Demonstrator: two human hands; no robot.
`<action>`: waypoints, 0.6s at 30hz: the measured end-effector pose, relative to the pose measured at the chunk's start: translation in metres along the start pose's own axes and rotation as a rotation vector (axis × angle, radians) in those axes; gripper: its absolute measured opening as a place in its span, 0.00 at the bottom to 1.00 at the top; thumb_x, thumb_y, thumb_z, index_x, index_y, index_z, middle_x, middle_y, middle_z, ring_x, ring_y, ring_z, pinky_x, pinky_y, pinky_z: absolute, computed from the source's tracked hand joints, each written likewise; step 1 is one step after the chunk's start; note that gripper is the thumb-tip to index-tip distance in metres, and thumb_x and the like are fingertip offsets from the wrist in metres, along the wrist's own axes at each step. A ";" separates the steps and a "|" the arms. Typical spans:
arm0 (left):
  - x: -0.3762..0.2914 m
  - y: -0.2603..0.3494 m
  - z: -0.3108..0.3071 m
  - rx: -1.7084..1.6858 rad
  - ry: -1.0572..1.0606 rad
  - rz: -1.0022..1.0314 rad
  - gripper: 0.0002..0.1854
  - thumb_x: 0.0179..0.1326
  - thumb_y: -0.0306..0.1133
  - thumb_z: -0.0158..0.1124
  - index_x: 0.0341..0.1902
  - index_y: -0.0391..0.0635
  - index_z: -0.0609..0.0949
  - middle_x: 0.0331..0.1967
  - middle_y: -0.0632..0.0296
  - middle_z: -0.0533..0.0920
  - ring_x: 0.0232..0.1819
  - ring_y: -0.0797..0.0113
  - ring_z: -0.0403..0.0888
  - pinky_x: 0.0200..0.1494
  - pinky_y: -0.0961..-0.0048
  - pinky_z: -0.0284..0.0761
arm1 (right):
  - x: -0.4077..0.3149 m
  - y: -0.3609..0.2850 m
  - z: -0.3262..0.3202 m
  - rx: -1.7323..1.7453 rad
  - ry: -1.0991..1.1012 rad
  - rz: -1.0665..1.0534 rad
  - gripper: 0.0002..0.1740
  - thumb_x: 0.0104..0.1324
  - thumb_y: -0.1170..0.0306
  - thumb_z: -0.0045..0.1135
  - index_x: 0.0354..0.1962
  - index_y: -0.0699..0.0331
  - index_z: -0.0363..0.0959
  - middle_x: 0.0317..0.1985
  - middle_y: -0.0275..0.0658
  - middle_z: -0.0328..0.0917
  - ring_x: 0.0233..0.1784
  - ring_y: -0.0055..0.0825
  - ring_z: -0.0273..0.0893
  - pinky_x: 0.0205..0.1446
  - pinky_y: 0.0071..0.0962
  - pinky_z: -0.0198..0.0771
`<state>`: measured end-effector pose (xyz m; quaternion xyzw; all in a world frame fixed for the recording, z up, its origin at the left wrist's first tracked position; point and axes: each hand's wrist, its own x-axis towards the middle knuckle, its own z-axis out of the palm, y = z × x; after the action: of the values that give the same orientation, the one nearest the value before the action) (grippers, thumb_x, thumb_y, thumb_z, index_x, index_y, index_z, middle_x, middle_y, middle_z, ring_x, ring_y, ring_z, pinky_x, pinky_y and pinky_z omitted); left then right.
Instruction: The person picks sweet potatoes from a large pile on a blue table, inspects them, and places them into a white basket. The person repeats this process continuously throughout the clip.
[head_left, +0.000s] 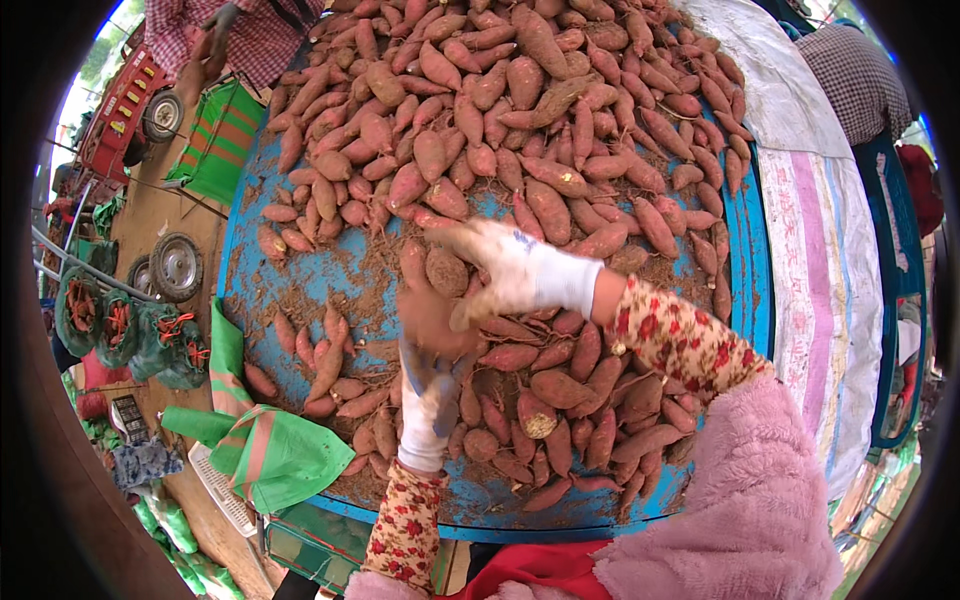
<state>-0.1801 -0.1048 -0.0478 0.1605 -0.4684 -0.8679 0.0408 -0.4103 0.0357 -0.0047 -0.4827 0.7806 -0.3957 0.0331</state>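
Observation:
A large heap of reddish sweet potatoes (450, 135) covers much of the soil-strewn blue table (277, 277). My left hand (427, 409), in a soiled white glove, grips a sweet potato (435, 319) that is blurred by motion. Just above and to the right is my right hand (517, 270), also gloved, its thumb and fingers spread over a rounder sweet potato (447, 271). Whether it touches that one or the blurred one cannot be made out. A second group of sweet potatoes (555, 390) lies between my forearms, close to the table's near edge.
Green striped cloth (292, 457) drapes over the near left corner. White woven sacking (795, 225) borders the right side. Net bags (116, 322) hang at left, near a wheel (176, 266). Another person's hand (217, 26) is at the upper left; someone in checked clothing (855, 82) is at right.

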 end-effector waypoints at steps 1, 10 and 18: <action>0.003 -0.002 -0.002 -0.050 0.097 -0.050 0.47 0.56 0.36 0.75 0.74 0.46 0.58 0.63 0.56 0.72 0.62 0.63 0.71 0.66 0.60 0.68 | 0.005 0.010 0.002 -0.129 0.025 -0.029 0.39 0.54 0.52 0.70 0.56 0.70 0.70 0.51 0.55 0.77 0.56 0.49 0.76 0.56 0.44 0.75; -0.008 -0.044 -0.076 0.591 0.391 0.023 0.43 0.48 0.32 0.81 0.66 0.40 0.66 0.59 0.55 0.75 0.58 0.65 0.75 0.62 0.65 0.73 | 0.114 0.297 -0.093 -0.765 0.431 0.886 0.49 0.65 0.35 0.50 0.70 0.65 0.56 0.67 0.61 0.64 0.67 0.61 0.68 0.67 0.50 0.68; -0.013 -0.049 -0.075 0.604 0.391 0.117 0.42 0.50 0.31 0.80 0.67 0.40 0.66 0.57 0.57 0.76 0.57 0.65 0.76 0.63 0.64 0.73 | 0.015 0.193 -0.059 -0.597 0.324 0.683 0.38 0.63 0.46 0.59 0.57 0.69 0.65 0.54 0.63 0.71 0.52 0.61 0.77 0.53 0.54 0.74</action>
<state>-0.1401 -0.1342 -0.1231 0.3010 -0.6955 -0.6394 0.1301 -0.5841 0.1015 -0.0845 -0.1190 0.9691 -0.1908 -0.1010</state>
